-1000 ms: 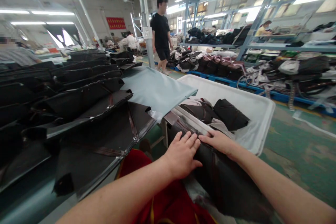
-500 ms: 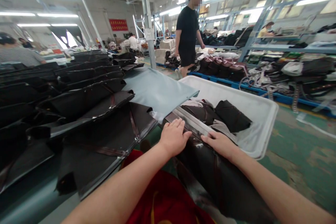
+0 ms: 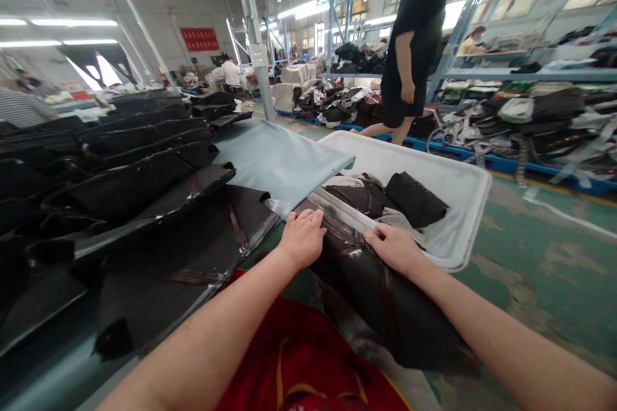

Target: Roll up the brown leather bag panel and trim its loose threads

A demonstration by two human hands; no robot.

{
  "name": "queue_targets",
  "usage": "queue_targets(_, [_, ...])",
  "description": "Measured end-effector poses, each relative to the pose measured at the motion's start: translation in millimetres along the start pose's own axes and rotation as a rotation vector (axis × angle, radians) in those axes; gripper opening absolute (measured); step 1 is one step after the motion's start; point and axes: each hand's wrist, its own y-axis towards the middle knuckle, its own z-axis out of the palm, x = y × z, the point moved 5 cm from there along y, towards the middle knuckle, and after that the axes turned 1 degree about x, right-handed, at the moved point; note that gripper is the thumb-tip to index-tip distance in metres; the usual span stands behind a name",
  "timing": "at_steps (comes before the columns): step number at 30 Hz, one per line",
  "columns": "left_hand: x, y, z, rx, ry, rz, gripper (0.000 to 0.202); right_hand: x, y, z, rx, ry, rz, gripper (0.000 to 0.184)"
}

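- Filling the left of the view, the worktop (image 3: pixel 284 164) carries overlapping rows of dark panels (image 3: pixel 144 186); a bare pale blue stretch shows at its far right corner.
- Passing beyond the bin, a person in black (image 3: pixel 414 45) stands on the green floor (image 3: pixel 540 250), head blurred. Behind, shelving (image 3: pixel 520 74) and blue pallets hold heaped dark goods.
- Sitting just right of the worktop corner, the white bin (image 3: pixel 457 205) holds folded dark pieces (image 3: pixel 414 199) and some pale lining, piled toward its near-left side.
- Draped over the bin's near rim, the dark panel (image 3: pixel 385 302) is the piece in hand. Long axis runs from the bin rim, upper left, down toward lower right of view; far end points into the bin, near end hangs toward the floor. A brown strap band runs lengthwise down it, and a glossy strip lies across its top edge.
- Showing at bottom centre, a red garment (image 3: pixel 308 366) with a yellow line, between the forearms.
- Left hand (image 3: pixel 303 237): palm down on the panel's top-left corner at the rim, fingers curled over the edge; grip loose, cannot tell whether it pinches the fabric.
- Right hand (image 3: pixel 395 248): flat on the panel's upper right, fingers extended toward the bin, pressing rather than clasping; grip open.
- Hands near each other, not touching.
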Motion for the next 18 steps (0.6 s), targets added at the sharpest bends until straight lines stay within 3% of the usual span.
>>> queue_targets(3, [2.3, -3.3, 3.1, 0.006, -0.010, -0.004, 0.038, -6.8, -5.5, -15.4, -0.186, 0.025, -0.018, 0.025])
queue_targets(10, [12.5, -14.0, 9.2, 0.010, -0.023, 0.010, 0.045, -18.9, -54.7, -44.8, -0.304, -0.034, -0.072, 0.038])
queue_targets(14, [-8.9, -32.9, 3.6, -0.097, -0.027, 0.022, 0.044, -7.0, -94.8, -49.7, -0.343, -0.002, -0.169, 0.033])
queue_targets(18, [-41.3, -48.5, 6.8, -0.111, -0.083, 0.107, 0.045, 12.7, -108.6, -38.6, -0.251, 0.020, -0.343, 0.020])
